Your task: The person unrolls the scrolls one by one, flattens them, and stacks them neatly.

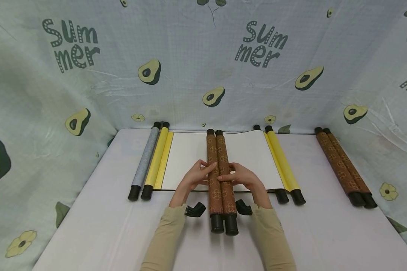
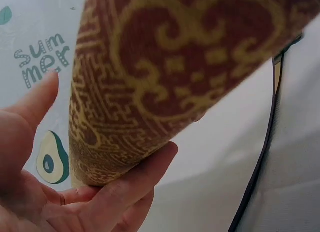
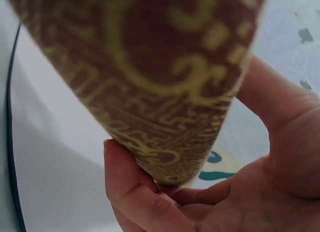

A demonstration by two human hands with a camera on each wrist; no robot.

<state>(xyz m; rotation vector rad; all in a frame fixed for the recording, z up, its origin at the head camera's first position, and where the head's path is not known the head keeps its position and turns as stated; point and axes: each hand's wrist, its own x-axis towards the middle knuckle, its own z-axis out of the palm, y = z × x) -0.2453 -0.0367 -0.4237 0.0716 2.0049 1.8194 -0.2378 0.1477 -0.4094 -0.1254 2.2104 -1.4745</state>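
yellow scroll [image 1: 157,158] blocks left; brown pair [image 1: 342,167] right; front table [image 1: 105,233] open.

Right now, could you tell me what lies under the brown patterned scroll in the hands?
Under the brown scroll lies an unrolled scroll, white with yellow borders. The strip directly beneath it is covered.

Brown scrolls [image 1: 220,177] bear gold floral and fret motifs with black end caps; an open scroll [image 1: 224,154] shows white paper, yellow borders; the backdrop [image 1: 190,56] is pale, avocado-printed.
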